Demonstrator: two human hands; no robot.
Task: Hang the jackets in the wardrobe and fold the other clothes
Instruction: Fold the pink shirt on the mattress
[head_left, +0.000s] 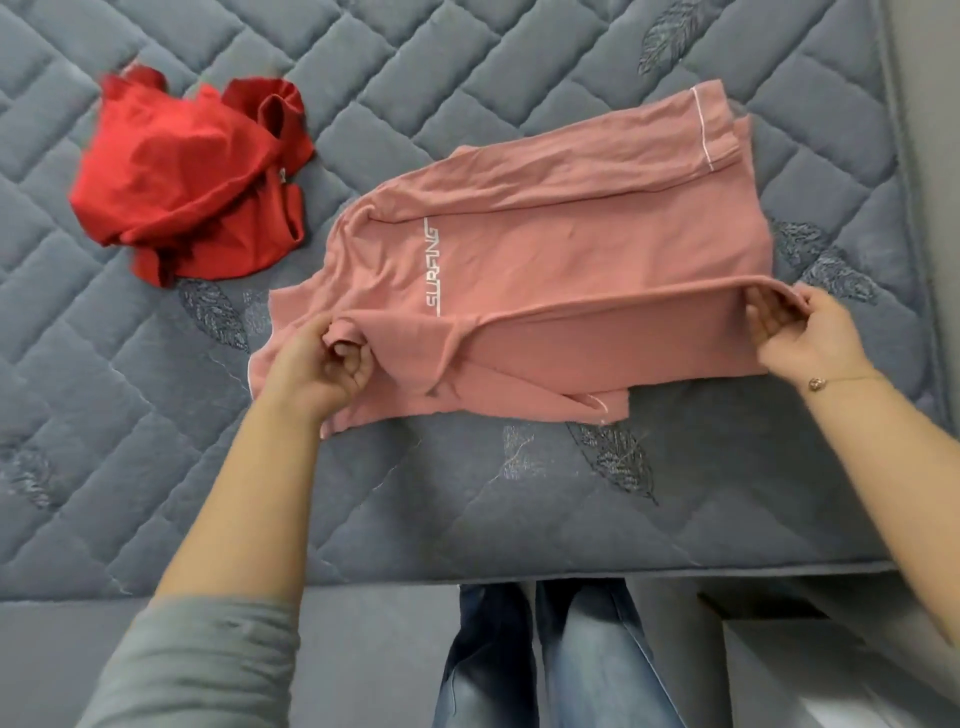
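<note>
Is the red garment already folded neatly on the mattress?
No, the red garment lies crumpled in a heap on the mattress, apart from the pink shirt that both hands hold.

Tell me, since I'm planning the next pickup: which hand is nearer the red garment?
Left. The left hand grips the pink shirt just below-right of the red garment; the right hand is far across.

A grey quilted mattress (519, 493) fills most of the view, stitched in slanted blocks with embroidered leaves (618, 457) scattered across it. Its near edge drops to a plain grey side. At the lower right stands what may be a white cabinet (831, 675).
</note>
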